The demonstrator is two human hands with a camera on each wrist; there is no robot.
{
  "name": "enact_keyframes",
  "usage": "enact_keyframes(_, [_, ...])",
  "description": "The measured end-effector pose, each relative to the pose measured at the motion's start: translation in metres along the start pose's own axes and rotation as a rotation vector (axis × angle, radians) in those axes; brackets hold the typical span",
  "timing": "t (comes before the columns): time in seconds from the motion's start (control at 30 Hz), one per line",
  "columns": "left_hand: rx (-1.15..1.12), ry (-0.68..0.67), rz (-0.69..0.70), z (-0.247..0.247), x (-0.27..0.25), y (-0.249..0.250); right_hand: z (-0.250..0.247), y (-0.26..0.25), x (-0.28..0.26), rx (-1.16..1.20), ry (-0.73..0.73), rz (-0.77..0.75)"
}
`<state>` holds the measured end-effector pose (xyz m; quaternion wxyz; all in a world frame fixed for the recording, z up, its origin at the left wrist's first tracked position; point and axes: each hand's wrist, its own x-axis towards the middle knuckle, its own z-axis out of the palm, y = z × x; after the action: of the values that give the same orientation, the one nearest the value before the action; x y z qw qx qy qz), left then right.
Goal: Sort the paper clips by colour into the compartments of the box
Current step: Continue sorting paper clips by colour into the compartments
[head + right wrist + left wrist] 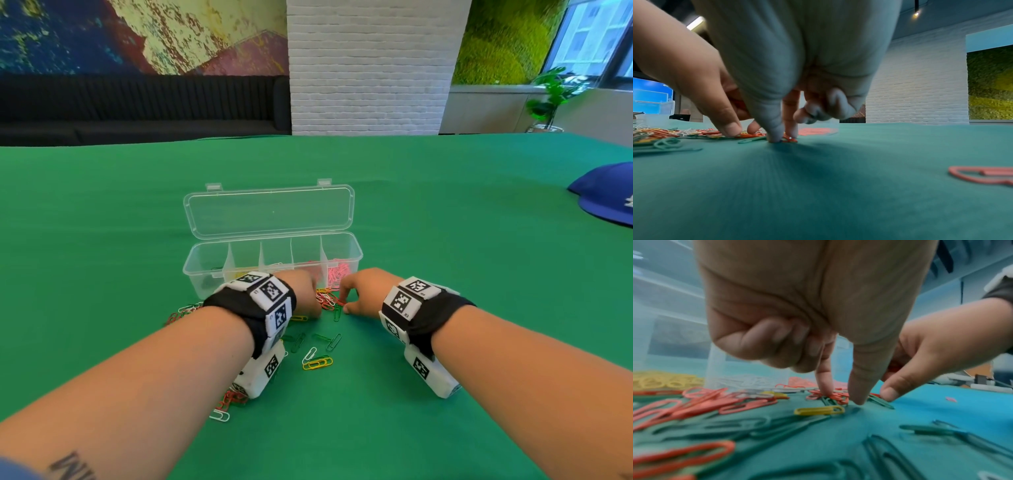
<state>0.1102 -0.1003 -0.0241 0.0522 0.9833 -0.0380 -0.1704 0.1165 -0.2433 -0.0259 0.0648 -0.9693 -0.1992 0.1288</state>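
A clear box (274, 263) with its lid open stands on the green cloth; pink clips (337, 274) fill its rightmost compartment. Mixed paper clips (327, 301) lie just in front of it. My left hand (310, 298) reaches down into this pile: its index fingertip (826, 391) and thumb close round red clips (839, 398), the other fingers curled. My right hand (354, 294) meets it from the right; its thumb (774, 136) and index finger pinch a red clip (790, 139) against the cloth.
More clips are scattered nearer me, green, yellow (317, 363) and white, with a red bunch (233, 399) under my left forearm. One pink clip (982, 177) lies alone right of my right wrist. A blue cap (606, 195) sits at the far right.
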Motion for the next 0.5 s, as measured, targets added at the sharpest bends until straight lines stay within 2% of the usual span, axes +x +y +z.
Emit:
enact_keyframes(0.3, [0.063, 0.071, 0.008, 0.005, 0.007, 0.001, 0.001, 0.0, 0.006, -0.104, 0.014, 0.032])
enact_keyframes(0.5, [0.011, 0.064, 0.018, 0.002, -0.006, -0.015, 0.001, -0.001, 0.005, -0.055, 0.028, 0.051])
